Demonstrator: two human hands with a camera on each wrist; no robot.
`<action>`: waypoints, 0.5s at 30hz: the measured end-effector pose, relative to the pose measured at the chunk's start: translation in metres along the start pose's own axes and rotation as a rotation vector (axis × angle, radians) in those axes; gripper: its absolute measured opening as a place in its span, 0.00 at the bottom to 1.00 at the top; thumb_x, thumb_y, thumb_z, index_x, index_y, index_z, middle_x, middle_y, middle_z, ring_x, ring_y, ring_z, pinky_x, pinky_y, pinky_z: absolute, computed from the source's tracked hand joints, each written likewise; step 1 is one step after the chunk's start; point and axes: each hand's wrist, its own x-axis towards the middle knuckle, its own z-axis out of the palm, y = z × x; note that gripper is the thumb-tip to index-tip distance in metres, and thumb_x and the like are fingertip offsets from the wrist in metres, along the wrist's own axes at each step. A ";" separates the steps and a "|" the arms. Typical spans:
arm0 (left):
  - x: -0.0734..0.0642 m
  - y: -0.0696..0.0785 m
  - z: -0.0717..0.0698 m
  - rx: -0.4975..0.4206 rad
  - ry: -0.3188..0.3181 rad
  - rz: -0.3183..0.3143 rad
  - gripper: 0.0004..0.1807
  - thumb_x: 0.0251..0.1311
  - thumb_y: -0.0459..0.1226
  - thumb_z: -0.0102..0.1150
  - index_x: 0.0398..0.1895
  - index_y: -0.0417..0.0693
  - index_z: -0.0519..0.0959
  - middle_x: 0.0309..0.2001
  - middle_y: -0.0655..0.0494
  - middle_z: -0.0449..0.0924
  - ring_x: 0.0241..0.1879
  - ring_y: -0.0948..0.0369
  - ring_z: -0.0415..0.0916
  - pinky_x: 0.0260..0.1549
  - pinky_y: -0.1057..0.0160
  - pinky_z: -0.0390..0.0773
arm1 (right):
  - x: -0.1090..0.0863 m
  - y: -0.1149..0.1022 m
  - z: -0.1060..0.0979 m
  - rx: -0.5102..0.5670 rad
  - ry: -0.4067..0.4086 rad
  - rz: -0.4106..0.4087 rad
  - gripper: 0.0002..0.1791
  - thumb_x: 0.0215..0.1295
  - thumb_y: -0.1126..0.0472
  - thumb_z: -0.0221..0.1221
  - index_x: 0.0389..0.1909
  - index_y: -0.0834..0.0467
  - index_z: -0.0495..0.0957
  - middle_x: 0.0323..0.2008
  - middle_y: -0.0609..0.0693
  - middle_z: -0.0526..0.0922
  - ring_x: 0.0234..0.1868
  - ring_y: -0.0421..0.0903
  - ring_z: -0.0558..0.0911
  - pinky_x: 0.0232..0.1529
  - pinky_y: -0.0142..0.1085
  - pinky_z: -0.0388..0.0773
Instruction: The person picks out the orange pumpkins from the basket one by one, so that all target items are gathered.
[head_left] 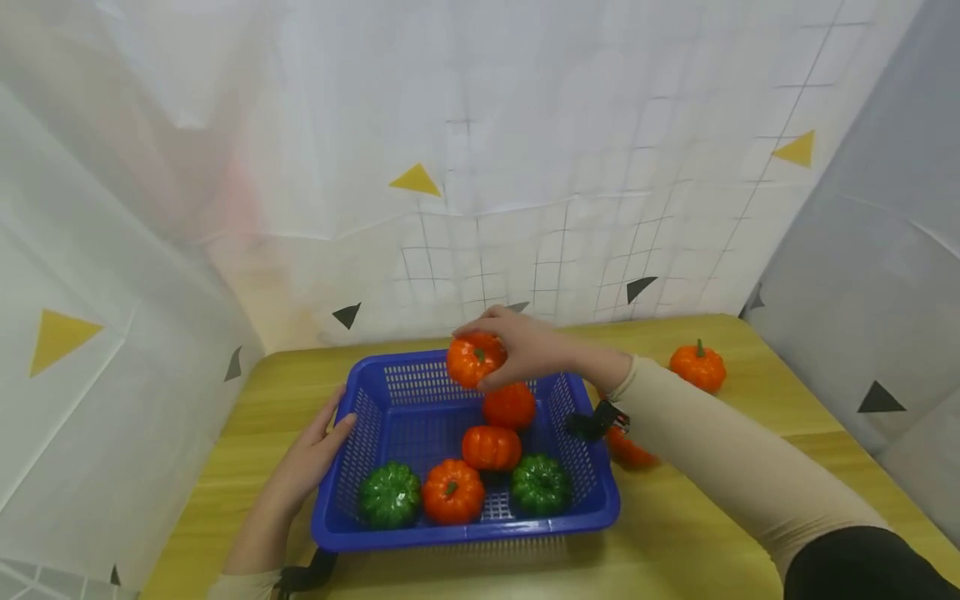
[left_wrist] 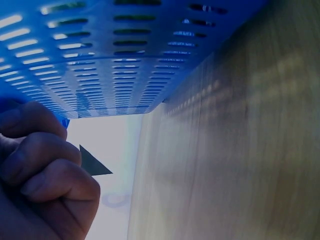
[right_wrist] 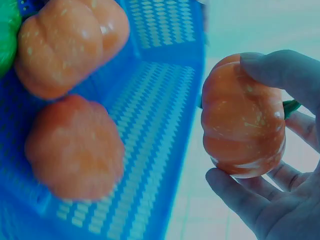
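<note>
White sheeting [head_left: 525, 100], marked with grid lines and triangles, rises behind a wood-grained desk [head_left: 652, 533]. On the desk sits a blue slotted plastic basket [head_left: 480, 535]. The left hand [head_left: 309, 460] grips the basket's left rim, its fingers curled against the outside. The right hand [head_left: 528, 343] holds an orange toy pumpkin [head_left: 465, 365] between thumb and fingers above the basket, near its back edge; its green stem shows. Inside, three more orange pumpkins [head_left: 453, 493] run from the back right to the front middle, the front one between two green pumpkins [head_left: 390, 497]. Right of the basket, a stemmed orange pumpkin [head_left: 696, 369] stands on the desk, and another orange one [head_left: 630, 452] is partly hidden by the right forearm.
</note>
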 end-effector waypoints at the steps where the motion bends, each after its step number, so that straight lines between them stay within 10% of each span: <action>1: 0.000 0.000 0.000 0.003 0.001 0.002 0.36 0.72 0.57 0.47 0.79 0.72 0.47 0.66 0.38 0.65 0.41 0.47 0.82 0.36 0.48 0.83 | -0.007 0.003 -0.005 0.014 0.028 0.007 0.43 0.50 0.49 0.75 0.70 0.43 0.70 0.60 0.50 0.68 0.53 0.45 0.73 0.49 0.40 0.77; 15: -0.001 0.000 -0.001 0.058 -0.004 0.020 0.39 0.71 0.59 0.46 0.80 0.69 0.45 0.69 0.37 0.63 0.45 0.49 0.81 0.40 0.50 0.82 | -0.118 0.067 -0.028 0.281 0.239 0.198 0.42 0.54 0.48 0.74 0.70 0.48 0.67 0.67 0.53 0.63 0.66 0.59 0.64 0.56 0.54 0.75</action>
